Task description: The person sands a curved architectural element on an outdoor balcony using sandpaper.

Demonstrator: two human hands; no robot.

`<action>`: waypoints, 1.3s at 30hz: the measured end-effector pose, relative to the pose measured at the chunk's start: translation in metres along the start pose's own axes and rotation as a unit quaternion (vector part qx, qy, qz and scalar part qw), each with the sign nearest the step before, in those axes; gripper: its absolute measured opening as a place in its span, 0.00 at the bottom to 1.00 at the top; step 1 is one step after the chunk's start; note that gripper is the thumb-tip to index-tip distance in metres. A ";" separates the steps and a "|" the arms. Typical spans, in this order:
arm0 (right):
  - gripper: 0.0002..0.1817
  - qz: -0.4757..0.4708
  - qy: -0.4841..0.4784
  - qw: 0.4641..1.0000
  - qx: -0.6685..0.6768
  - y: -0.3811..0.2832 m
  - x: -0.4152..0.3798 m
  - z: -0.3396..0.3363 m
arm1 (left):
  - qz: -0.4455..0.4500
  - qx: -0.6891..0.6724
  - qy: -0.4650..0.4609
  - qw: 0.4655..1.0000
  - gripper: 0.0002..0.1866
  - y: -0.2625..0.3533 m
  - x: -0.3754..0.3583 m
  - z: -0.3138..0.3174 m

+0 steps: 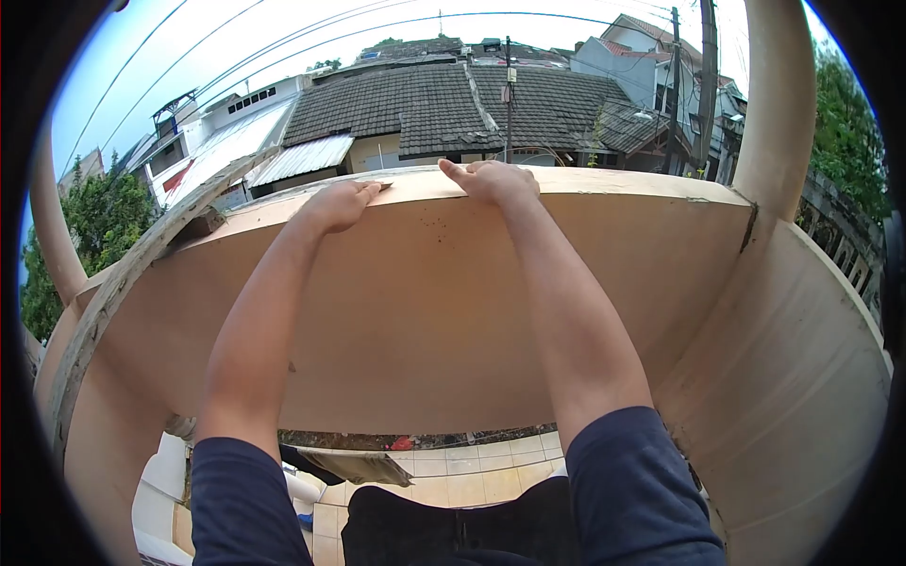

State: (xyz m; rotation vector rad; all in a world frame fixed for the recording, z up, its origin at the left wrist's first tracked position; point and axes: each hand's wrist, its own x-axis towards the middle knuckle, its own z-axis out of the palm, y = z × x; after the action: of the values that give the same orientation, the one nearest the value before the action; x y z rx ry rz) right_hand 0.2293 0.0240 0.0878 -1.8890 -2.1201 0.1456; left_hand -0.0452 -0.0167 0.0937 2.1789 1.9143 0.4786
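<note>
Both arms reach forward to the top of a peach-coloured wall (415, 311). My left hand (342, 206) rests at the wall's top edge, its fingers close together and pointing right; a small dark thin thing shows at the fingertips, too small to name. My right hand (489, 181) lies on the same ledge, with its thumb stretched out to the left and its other fingers largely hidden behind the hand. A gap of bare ledge separates the two hands. Small dark specks mark the wall face between them.
A long curved weathered strip (113, 292) leans over the wall at the left, near a brown block (200, 224). Round pillars (776, 113) stand at both sides. Tiled floor (472, 472) and a hanging cloth (363, 466) show below. Roofs and overhead wires lie beyond.
</note>
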 end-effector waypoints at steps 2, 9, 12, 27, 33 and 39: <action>0.56 -0.001 -0.002 1.000 -0.005 -0.002 -0.001 0.000 | 0.012 -0.045 0.015 0.999 0.30 0.008 -0.005 0.006; 0.56 -0.003 0.020 1.000 0.005 -0.004 -0.015 -0.001 | 0.029 0.090 0.034 0.995 0.28 0.027 -0.010 0.000; 0.56 -0.008 0.009 1.000 0.011 -0.009 -0.014 0.000 | -0.049 -0.098 -0.001 0.994 0.30 -0.016 0.037 -0.002; 0.57 0.009 0.027 0.999 0.015 -0.007 -0.015 -0.007 | 0.206 0.076 0.189 0.957 0.26 0.016 -0.023 0.054; 0.55 0.005 0.022 0.999 0.029 -0.005 -0.012 -0.002 | 0.118 0.063 0.236 0.962 0.25 0.002 -0.029 0.042; 0.54 0.004 0.033 0.999 0.006 -0.007 -0.016 -0.004 | 0.288 0.098 0.273 0.913 0.26 0.029 -0.029 0.068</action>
State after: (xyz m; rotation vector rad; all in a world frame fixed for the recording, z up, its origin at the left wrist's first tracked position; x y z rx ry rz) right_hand 0.2251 0.0069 0.0914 -1.8698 -2.0632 0.0976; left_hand 0.0038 -0.0453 0.0383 2.9941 1.5334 1.1410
